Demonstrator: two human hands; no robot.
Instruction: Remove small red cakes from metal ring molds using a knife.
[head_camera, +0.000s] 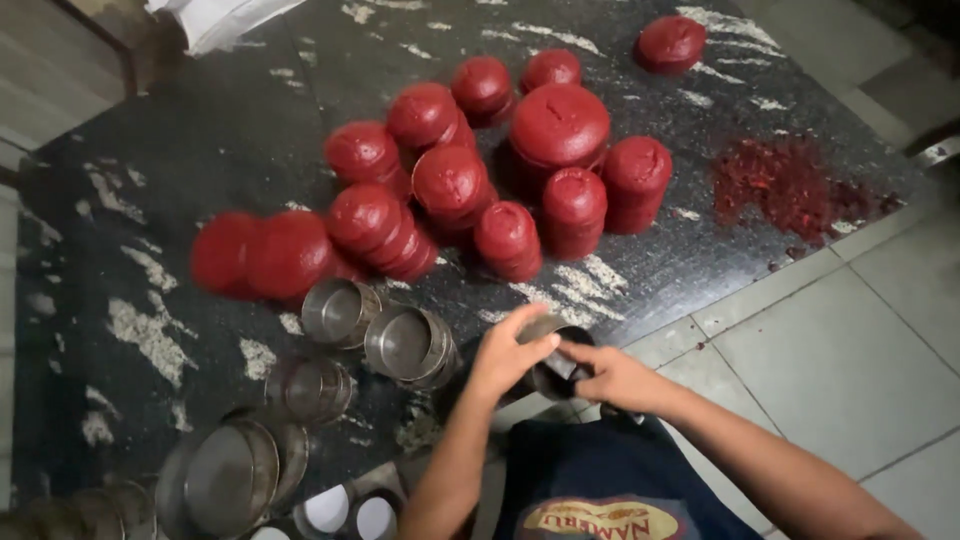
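Both hands are gripping a small tin (548, 355) at the desk (200, 150) edge, left hand (510, 355) wrapping it, right hand (612, 378) pinching its rim, probably mid-unmoulding beside the red cakes (450, 180), needing a steady tip-out.

Round metal cup (548, 352) — tilted, hand-held

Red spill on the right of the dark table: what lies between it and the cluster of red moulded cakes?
In the head view, only bare dark table separates red spill from red cakes.
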